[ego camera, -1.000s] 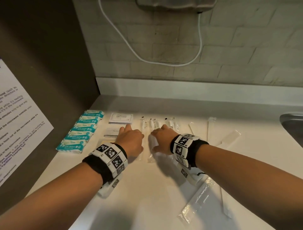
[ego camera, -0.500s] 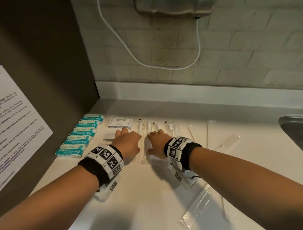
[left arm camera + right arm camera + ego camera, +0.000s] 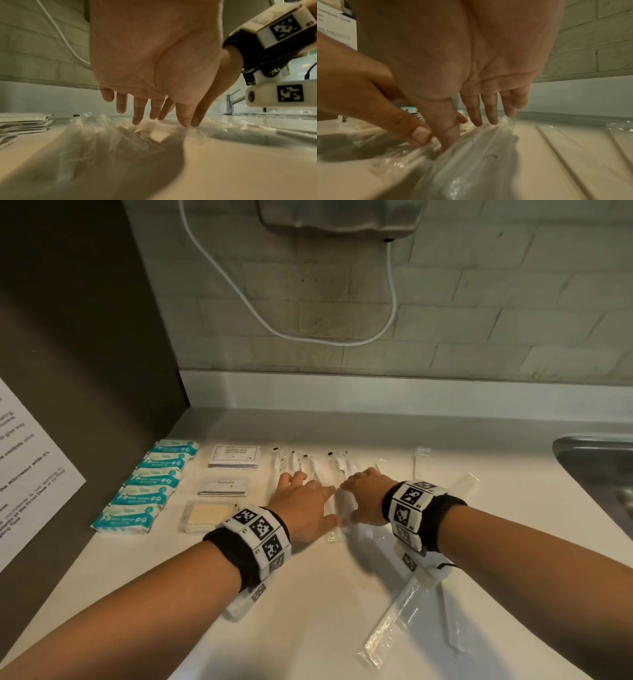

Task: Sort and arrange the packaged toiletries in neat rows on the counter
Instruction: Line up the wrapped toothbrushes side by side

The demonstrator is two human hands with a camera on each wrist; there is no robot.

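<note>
Several clear-wrapped toothbrushes (image 3: pixel 310 465) lie side by side in the middle of the white counter (image 3: pixel 308 611). My left hand (image 3: pixel 301 505) and right hand (image 3: pixel 363 494) lie next to each other on them, fingers straight. In the left wrist view the left fingertips (image 3: pixel 137 121) touch the clear wraps (image 3: pixel 120 129). The right thumb (image 3: pixel 450 135) presses on the plastic (image 3: pixel 479 148) in the right wrist view. A column of teal packets (image 3: pixel 147 491) stands at the left. Beside it lie two white sachet stacks (image 3: pixel 234 457) (image 3: pixel 222 486) and a yellowish packet (image 3: pixel 205 515).
Loose clear packets lie to the right of the hands (image 3: pixel 390 621) (image 3: pixel 462 484) (image 3: pixel 421 460). A steel sink (image 3: pixel 596 467) is set in at the far right. A wall-mounted unit (image 3: pixel 339 217) with a white cable hangs above. A dark side wall with a paper notice (image 3: pixel 30 474) bounds the left.
Both hands have slid to the right across the toothbrush packs. The lower sachet stack and the yellowish packet, hidden by my left hand before, now show.
</note>
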